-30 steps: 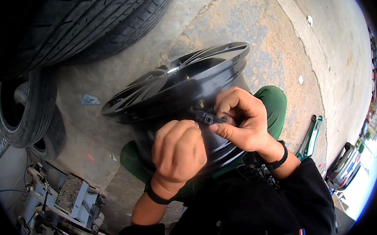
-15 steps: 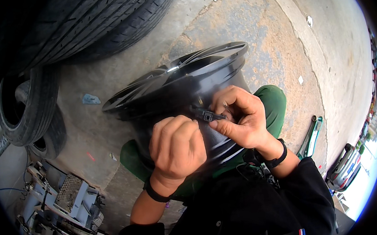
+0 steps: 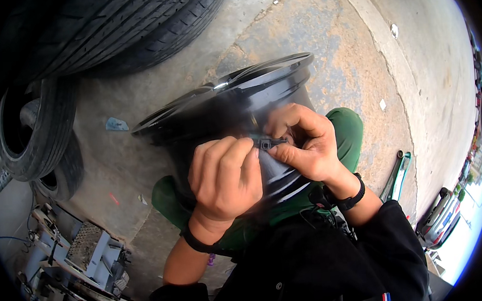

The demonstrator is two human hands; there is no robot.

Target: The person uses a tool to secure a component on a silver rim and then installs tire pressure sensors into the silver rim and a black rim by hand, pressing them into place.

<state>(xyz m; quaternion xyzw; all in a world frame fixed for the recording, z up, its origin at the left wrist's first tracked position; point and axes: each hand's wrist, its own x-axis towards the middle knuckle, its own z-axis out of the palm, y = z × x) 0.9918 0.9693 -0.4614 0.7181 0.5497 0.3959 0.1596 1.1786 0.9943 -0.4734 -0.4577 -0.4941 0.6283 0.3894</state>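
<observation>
A black alloy wheel rim (image 3: 273,95) stands tilted between my knees, its spoked face turned away from me. Against its barrel, a small black plastic part (image 3: 265,144) with a square recess is between my hands. My right hand (image 3: 308,146) pinches the right end of this part between thumb and curled fingers. At the other end, the closed fingertips of my left hand (image 3: 223,171) meet the part; my knuckles partly hide their grip. A short brass-coloured piece (image 3: 254,120) shows on the rim just above. Exactly how the black part sits against the rim is hidden.
Large tyres (image 3: 149,39) rise at the upper left, with smaller tyres (image 3: 38,134) below them. Grey machinery (image 3: 92,256) stands at the lower left. A teal-edged tool (image 3: 397,176) lies on the concrete at right. A blue scrap (image 3: 117,124) lies left of the rim.
My left fingertips have moved up to the left end of the black part. The part has shifted slightly upward; my right hand keeps its pinch. The rim barely moves.
</observation>
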